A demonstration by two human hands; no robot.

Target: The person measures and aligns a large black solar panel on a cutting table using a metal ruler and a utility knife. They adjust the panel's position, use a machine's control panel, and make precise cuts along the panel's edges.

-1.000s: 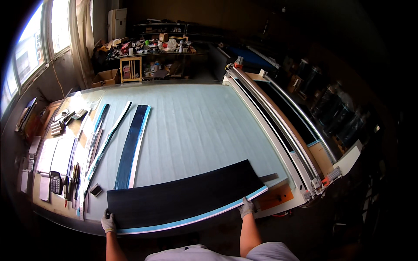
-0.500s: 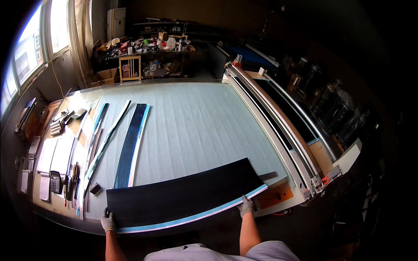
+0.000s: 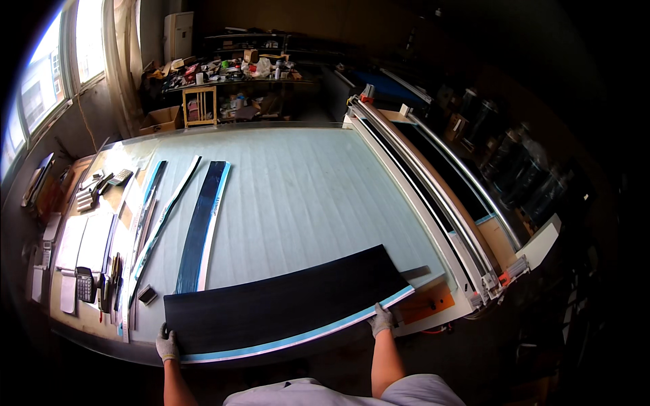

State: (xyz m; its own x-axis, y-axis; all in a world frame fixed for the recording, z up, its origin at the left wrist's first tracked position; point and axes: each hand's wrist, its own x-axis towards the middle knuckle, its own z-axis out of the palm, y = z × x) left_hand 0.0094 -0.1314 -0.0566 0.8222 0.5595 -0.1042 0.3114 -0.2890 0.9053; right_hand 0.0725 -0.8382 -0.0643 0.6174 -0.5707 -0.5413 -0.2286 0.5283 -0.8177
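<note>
A long black sheet (image 3: 284,304) with a light blue backing strip along its near edge lies across the front of a large pale cutting table (image 3: 291,196). My left hand (image 3: 166,344), in a grey glove, grips the sheet's near left corner. My right hand (image 3: 382,319), also gloved, holds the near edge close to its right end. The sheet lies flat on the table.
Narrow dark strips with blue backing (image 3: 203,223) lie lengthwise on the table's left part. A calculator (image 3: 85,284), papers and small tools sit on the left side bench. A long rail assembly (image 3: 426,196) runs along the table's right edge. Cluttered shelves (image 3: 223,74) stand behind.
The black sheet and both hands have shifted very slightly; otherwise nothing visibly moved.
</note>
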